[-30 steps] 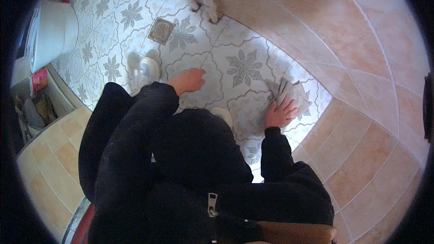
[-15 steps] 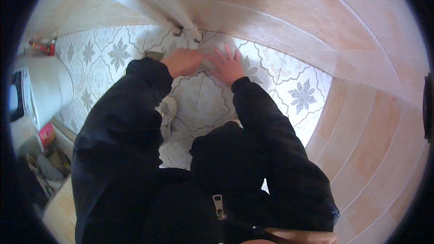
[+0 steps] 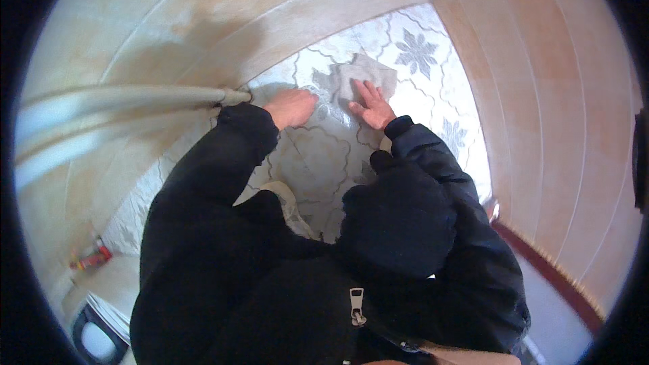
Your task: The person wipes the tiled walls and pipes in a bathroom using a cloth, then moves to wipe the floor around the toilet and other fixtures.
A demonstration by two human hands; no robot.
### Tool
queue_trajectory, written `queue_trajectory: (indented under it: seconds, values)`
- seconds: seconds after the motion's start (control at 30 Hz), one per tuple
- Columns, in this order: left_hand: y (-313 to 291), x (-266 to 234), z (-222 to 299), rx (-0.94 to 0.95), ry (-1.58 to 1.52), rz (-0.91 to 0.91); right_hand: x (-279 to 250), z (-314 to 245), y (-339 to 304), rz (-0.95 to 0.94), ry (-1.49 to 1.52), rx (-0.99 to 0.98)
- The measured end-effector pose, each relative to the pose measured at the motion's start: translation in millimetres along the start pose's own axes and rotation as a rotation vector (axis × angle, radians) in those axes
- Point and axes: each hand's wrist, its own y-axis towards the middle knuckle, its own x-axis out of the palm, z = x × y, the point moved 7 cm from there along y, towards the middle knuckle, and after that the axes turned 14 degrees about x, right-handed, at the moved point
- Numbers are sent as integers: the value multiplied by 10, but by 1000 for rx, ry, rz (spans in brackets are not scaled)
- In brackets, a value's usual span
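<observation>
On the patterned floor tiles (image 3: pixel 311 162), a flat grey cloth (image 3: pixel 368 67) lies close to the wall. My right hand (image 3: pixel 373 105) rests on its near edge, fingers stretched out and spread. To the left, my left hand (image 3: pixel 292 107) is closed and held low over the floor; whatever its fingers may hold is hidden. A shiny, wet-looking patch (image 3: pixel 331 109) shows on the tiles between the two hands.
Two pale pipes (image 3: pixel 135 94) run along the wall at left, close to my left sleeve. A red bottle-like object (image 3: pixel 92 257) sits at lower left, near a white appliance-like thing with a dark oval (image 3: pixel 98 338). A dark red threshold strip (image 3: pixel 547 274) edges the right.
My view has turned rightward along the wall. My hands, close together by the pipes before, are now apart, the right spread on the grey cloth farther right.
</observation>
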Motion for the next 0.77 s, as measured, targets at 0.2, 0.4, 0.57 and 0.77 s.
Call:
queue_trajectory:
  seconds: [0.2, 0.4, 0.57, 0.77]
  values:
    - [616, 168, 318, 201, 21, 54, -942, 42, -694, 381, 87, 23]
    - [1117, 312, 392, 497, 252, -178, -1556, 136, -1505, 507, 247, 99]
    - [1230, 506, 382, 347, 207, -249, -1562, 219, -2064, 417, 390, 361]
    - [939, 1075, 774, 332, 398, -157, -1171, -149, -2859, 249, 202, 353]
